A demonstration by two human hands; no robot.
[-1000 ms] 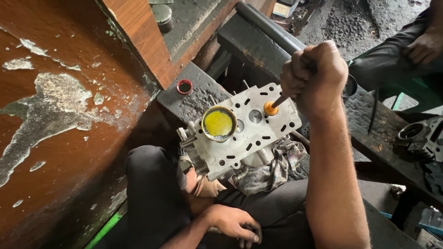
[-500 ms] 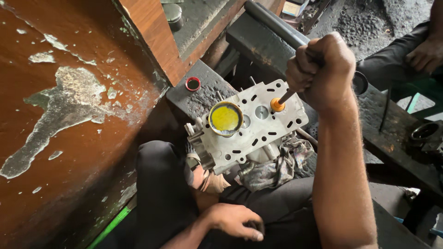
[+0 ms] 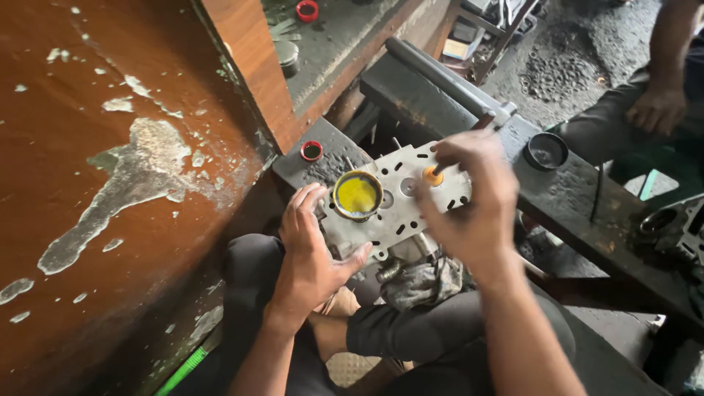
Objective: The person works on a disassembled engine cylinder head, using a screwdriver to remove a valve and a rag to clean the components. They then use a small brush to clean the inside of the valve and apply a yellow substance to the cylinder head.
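Observation:
A grey metal cylinder head (image 3: 400, 213) rests across my lap on a dirty rag (image 3: 422, 282). A round tin of yellow paste (image 3: 357, 195) sits on its flat face. My left hand (image 3: 312, 253) grips the head's near left edge, fingers beside the tin. My right hand (image 3: 469, 202) is closed around a thin stick with an orange suction cup (image 3: 433, 176), which is pressed onto the head's face near the middle.
A red cap (image 3: 312, 151) lies on the dark bench corner behind the head. A black round cup (image 3: 546, 150) sits on the dark steel beam (image 3: 587, 213) at right. Another person's hand (image 3: 656, 110) rests on a knee at top right. A worn brown wooden panel (image 3: 110, 169) fills the left.
My left hand has come up from my thigh and taken hold of the cylinder head's left edge. My right hand has lowered its grip on the stick.

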